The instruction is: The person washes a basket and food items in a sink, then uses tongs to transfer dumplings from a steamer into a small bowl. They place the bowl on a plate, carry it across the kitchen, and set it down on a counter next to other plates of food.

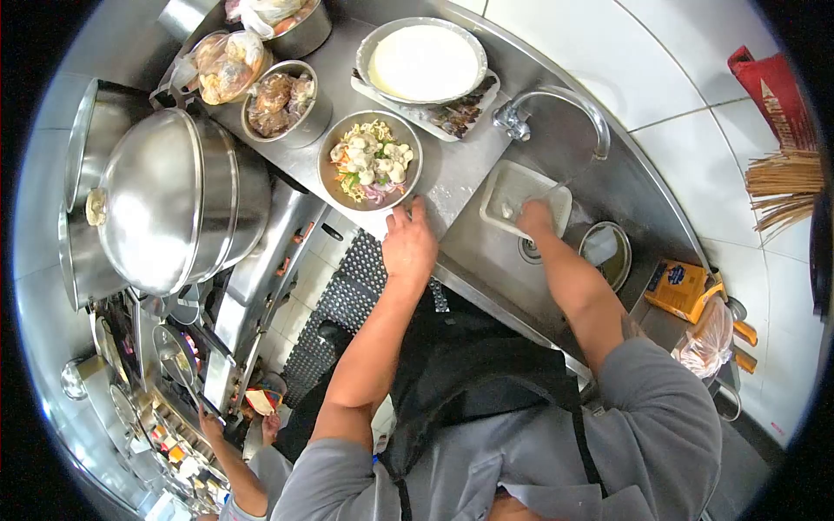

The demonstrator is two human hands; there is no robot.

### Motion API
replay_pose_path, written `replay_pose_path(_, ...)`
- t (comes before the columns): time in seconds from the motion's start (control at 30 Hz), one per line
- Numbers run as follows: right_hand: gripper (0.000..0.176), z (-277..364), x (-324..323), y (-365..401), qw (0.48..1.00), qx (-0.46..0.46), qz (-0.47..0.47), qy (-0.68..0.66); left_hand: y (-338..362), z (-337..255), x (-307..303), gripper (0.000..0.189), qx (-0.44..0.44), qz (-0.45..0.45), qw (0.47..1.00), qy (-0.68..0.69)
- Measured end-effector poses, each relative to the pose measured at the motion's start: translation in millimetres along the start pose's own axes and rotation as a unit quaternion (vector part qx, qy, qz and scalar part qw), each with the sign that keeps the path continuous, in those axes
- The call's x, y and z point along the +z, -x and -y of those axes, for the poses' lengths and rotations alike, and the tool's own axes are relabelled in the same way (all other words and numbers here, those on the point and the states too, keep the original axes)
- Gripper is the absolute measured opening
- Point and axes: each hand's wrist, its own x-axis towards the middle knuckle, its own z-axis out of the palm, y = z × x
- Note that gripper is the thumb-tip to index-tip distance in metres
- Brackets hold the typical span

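My left hand (411,245) rests at the front edge of the steel counter, its fingers stretched out beside a metal bowl (327,180). Noodles, pale mushroom-like pieces (382,161), sliced red onion and bits of carrot and greens fill that bowl. Over in the sink, my right hand (535,217) reaches down into a white plastic tub (560,208), with its fingers hidden from view. A small whitish piece (506,210) lies in the tub near the fingers. Above the tub curves the faucet (599,130), and a thin stream seems to fall from it.
Behind the bowl stand a basin of white batter-like liquid (427,62) on a tray (465,122) and a pot of bagged food (304,113). A metal pot (618,276) sits right of the tub. Large steamers (156,200) are left. Another person's hand (211,424) holds a pan's handle.
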Motion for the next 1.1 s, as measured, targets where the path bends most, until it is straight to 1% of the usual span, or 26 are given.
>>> replay_pose_path(0.03, 0.029, 1.8, -3.7, 3.0, 0.999, -0.036, -0.006, 0.033, -0.8, 2.8, 4.8, 0.034, 0.004, 0.003, 1.000, 0.001)
replay_pose_path(0.1, 0.027, -7.9, 23.1, -14.6, 0.995, -0.058, -0.072, -0.047, -2.1, 7.5, 7.7, 0.028, 0.011, 0.009, 1.000, 0.000)
replay_pose_path(0.13, 0.026, -11.6, 36.2, -20.9, 0.988, -0.067, -0.103, -0.090, -2.3, 8.2, 8.7, 0.019, 0.005, 0.012, 1.000, 0.003)
replay_pose_path(0.23, 0.029, -13.7, 30.7, -37.4, 0.975, -0.166, -0.130, 0.070, -1.9, 4.2, -0.4, 0.021, -0.025, 0.004, 0.999, 0.031)
replay_pose_path(0.27, 0.023, -16.2, 22.6, -43.4, 0.984, -0.082, -0.060, -0.146, -1.7, 6.0, -2.5, 0.026, -0.028, -0.003, 0.997, 0.066)
replay_pose_path(0.3, 0.017, -15.9, 8.4, -46.3, 0.935, 0.008, 0.012, -0.354, -2.0, 10.2, -0.7, 0.031, -0.051, 0.004, 0.994, 0.097)
replay_pose_path(0.33, 0.012, -16.7, -2.4, -43.7, 0.830, 0.098, 0.080, -0.543, -2.3, 15.8, 2.4, 0.031, -0.052, -0.007, 0.991, 0.120)
replay_pose_path(0.37, 0.012, -16.2, -19.7, -31.0, 0.756, 0.114, 0.128, -0.631, -1.8, 20.4, 4.8, 0.031, -0.053, -0.015, 0.988, 0.142)
replay_pose_path(0.43, 0.015, -8.9, -69.6, -3.5, 0.573, 0.136, 0.213, -0.780, -0.4, 26.8, 5.0, 0.026, -0.054, -0.054, 0.972, 0.224)
replay_pose_path(0.47, 0.013, -6.7, -80.1, 3.6, 0.555, 0.124, 0.215, -0.794, -0.4, 27.2, 1.9, 0.025, -0.157, 0.027, 0.905, 0.394)
replay_pose_path(0.5, 0.011, -5.1, -87.8, 8.6, 0.537, 0.112, 0.217, -0.808, -0.7, 26.5, -2.8, 0.024, -0.253, 0.108, 0.794, 0.543)
replay_pose_path(0.53, 0.009, -6.3, -91.1, 12.8, 0.518, 0.101, 0.217, -0.821, 2.5, 26.7, -5.9, 0.025, -0.286, 0.133, 0.645, 0.696)
replay_pose_path(0.57, 0.010, -10.2, -90.3, 13.8, 0.521, 0.069, 0.228, -0.819, 4.6, 20.9, -14.0, 0.026, -0.280, 0.168, 0.524, 0.787)
replay_pose_path(0.63, 0.013, -15.6, -90.9, 13.2, 0.527, 0.003, 0.249, -0.812, 8.7, 15.1, 13.1, 0.027, -0.232, 0.229, 0.300, 0.897)
replay_pose_path(0.67, 0.015, -15.7, -95.4, 14.0, 0.627, 0.003, 0.233, -0.743, 4.4, -3.3, 15.8, 0.026, -0.266, 0.239, 0.287, 0.889)
replay_pose_path(0.7, 0.018, -13.9, -104.4, 16.1, 0.717, 0.003, 0.213, -0.663, -1.6, -19.4, 20.9, 0.021, -0.267, 0.263, 0.248, 0.893)
replay_pose_path(0.73, 0.020, -12.0, -113.7, 20.9, 0.797, 0.005, 0.190, -0.573, -8.4, -36.9, 32.1, 0.021, -0.289, 0.264, 0.269, 0.880)
replay_pose_path(0.77, 0.022, -7.8, -131.0, 31.1, 0.863, -0.029, 0.158, -0.480, -17.0, -52.5, 49.9, 0.022, -0.300, 0.276, 0.314, 0.857)
replay_pose_path(0.8, 0.024, -1.5, -155.2, 44.6, 0.915, -0.062, 0.123, -0.379, -26.3, -68.0, 70.2, 0.022, -0.309, 0.287, 0.359, 0.833)
replay_pose_path(0.83, 0.027, 1.9, -170.7, 55.3, 0.954, -0.094, 0.088, -0.272, -33.9, -86.0, 90.0, 0.023, -0.312, 0.273, 0.422, 0.806)
replay_pose_path(0.87, 0.029, 1.1, -176.1, 61.6, 0.953, -0.139, 0.055, -0.262, -41.7, -103.3, 104.4, 0.024, -0.312, 0.257, 0.483, 0.777)
replay_pose_path(0.93, 0.033, -2.5, -183.9, 71.6, 0.944, -0.229, -0.010, -0.237, -53.8, -132.9, 114.3, 0.025, -0.313, 0.269, 0.475, 0.777)
replay_pose_path(0.97, 0.034, -4.3, -188.0, 74.0, 0.942, -0.221, -0.006, -0.253, -60.2, -143.5, 121.2, 0.025, -0.313, 0.276, 0.471, 0.777)
replay_pose_path(1.0, 0.035, -6.1, -191.8, 76.1, 0.939, -0.212, -0.004, -0.269, -67.0, -150.4, 127.8, 0.026, -0.279, 0.313, 0.390, 0.820)
replay_pose_path(1.03, 0.036, -8.4, -195.2, 79.0, 0.937, -0.202, -0.001, -0.286, -69.4, -154.6, 134.3, 0.027, -0.268, 0.332, 0.367, 0.826)
replay_pose_path(1.1, 0.037, -7.0, -218.4, 90.5, 0.917, -0.095, 0.054, -0.384, -76.1, -160.3, 134.1, 0.028, -0.248, 0.370, 0.320, 0.836)
